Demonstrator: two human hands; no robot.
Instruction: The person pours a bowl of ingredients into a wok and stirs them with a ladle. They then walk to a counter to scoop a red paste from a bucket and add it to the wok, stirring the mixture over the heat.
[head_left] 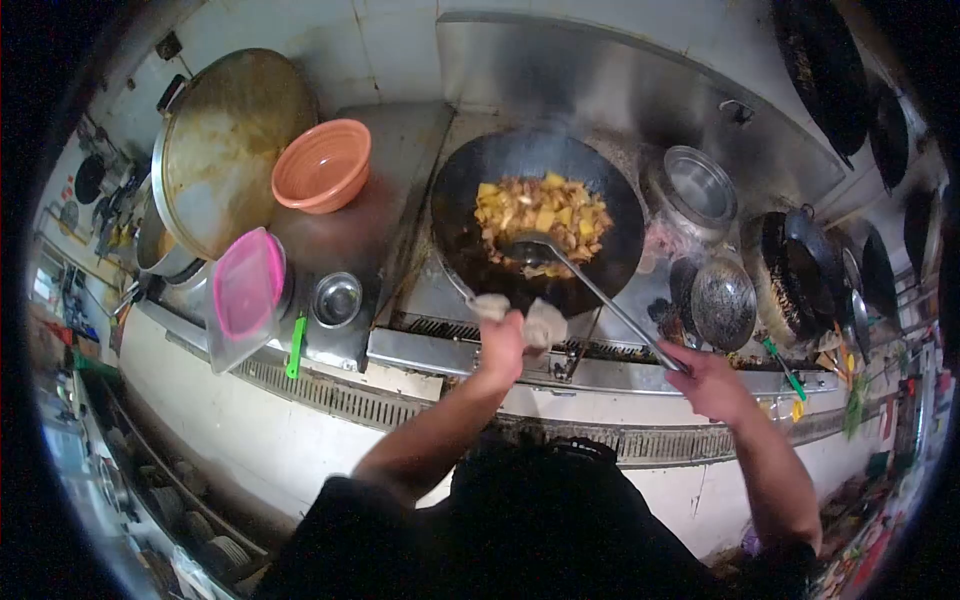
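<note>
A large black wok (622,225) sits on the stove, with steam rising from yellow chunks and brown pieces of food (545,208) in it. My left hand (502,346) is closed around a pale cloth (545,323) at the wok's near rim, where a thin metal handle shows beside it. The long shaft of a metal ladle (612,303) runs into my closed right hand (706,384). The ladle's bowl lies in the wok at the near side of the food, tilted and partly among it.
Left of the stove are an orange bowl (322,165), a big round lid (232,150), a pink-rimmed container (248,285), a small metal bowl (338,300) and a green-handled tool (297,345). A metal pot (700,190) and a wire strainer (724,303) stand right of the wok.
</note>
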